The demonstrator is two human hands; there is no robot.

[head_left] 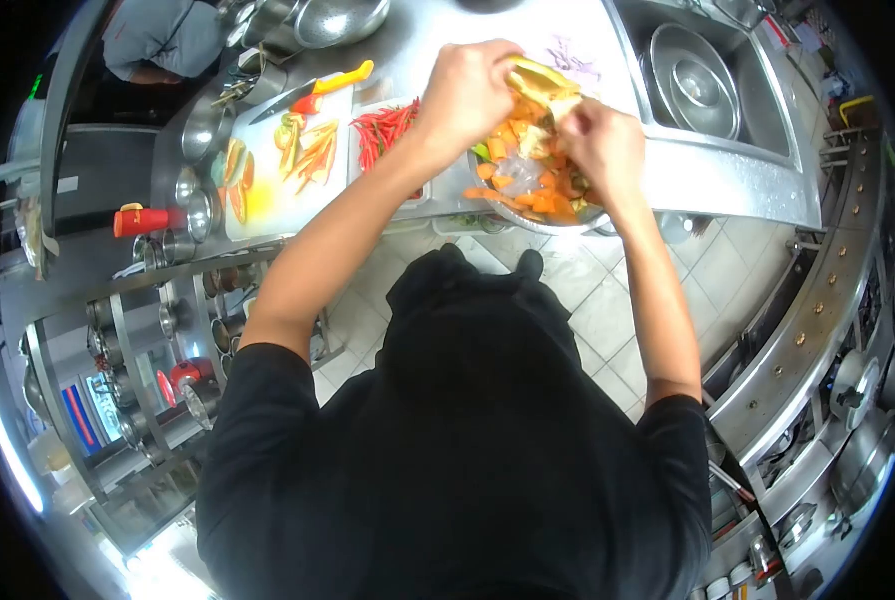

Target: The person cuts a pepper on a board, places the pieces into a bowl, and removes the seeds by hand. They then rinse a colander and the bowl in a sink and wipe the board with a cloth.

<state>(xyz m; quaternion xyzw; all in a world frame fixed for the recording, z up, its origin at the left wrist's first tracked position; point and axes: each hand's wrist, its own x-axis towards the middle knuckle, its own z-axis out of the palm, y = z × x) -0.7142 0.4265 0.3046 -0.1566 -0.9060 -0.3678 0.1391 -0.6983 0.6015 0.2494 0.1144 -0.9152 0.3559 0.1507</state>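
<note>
My left hand [470,92] is closed on a hollowed yellow bell pepper piece [538,76], held above a metal bowl [553,228]. At the pepper's pale right end, the fingers of my right hand [605,150] are pinched together; my own fingers partly hide what they grip. Orange peelings [543,200], pale pepper bits and a crumpled piece of clear plastic [520,176] fill the bowl. Left of it, a tray of red chillies [386,130] is partly behind my left forearm. Cut pepper strips [314,158] lie on a white cutting board [278,205].
A yellow-handled knife [343,78] rests on the board, its blade pointing left. Purple shreds [573,58] lie on the steel counter near the sink [768,110], which holds metal bowls. Another person [163,40] stands at upper left. Metal pots line the counter's left end.
</note>
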